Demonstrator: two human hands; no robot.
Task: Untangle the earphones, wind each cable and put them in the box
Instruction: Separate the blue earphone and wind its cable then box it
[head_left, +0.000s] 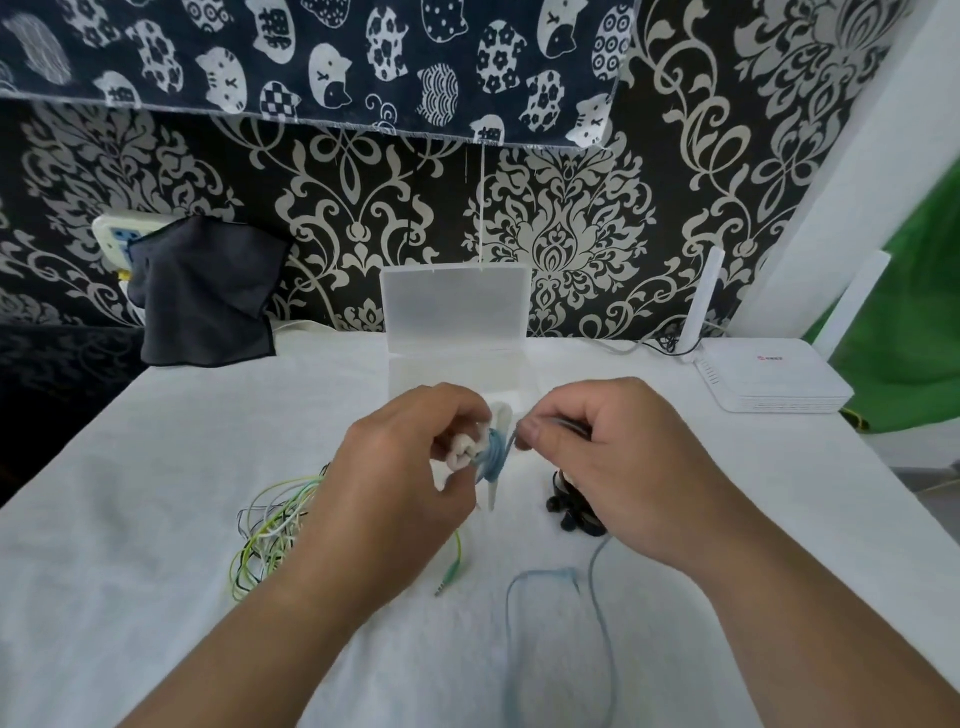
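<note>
White cloth covers the table (156, 493) under our hands, and the clear box (457, 312) stands open just past them. Our left hand (410, 467) is curled round a little bundle of blue cable (493, 454) with its white earbuds (462, 449), and our right hand (613, 467) pinches the loose part of that cable right beside it. A messy pile of green and white cables (270, 535) lies by our left wrist, and black earphones (566, 512) peek out under our right hand.
</note>
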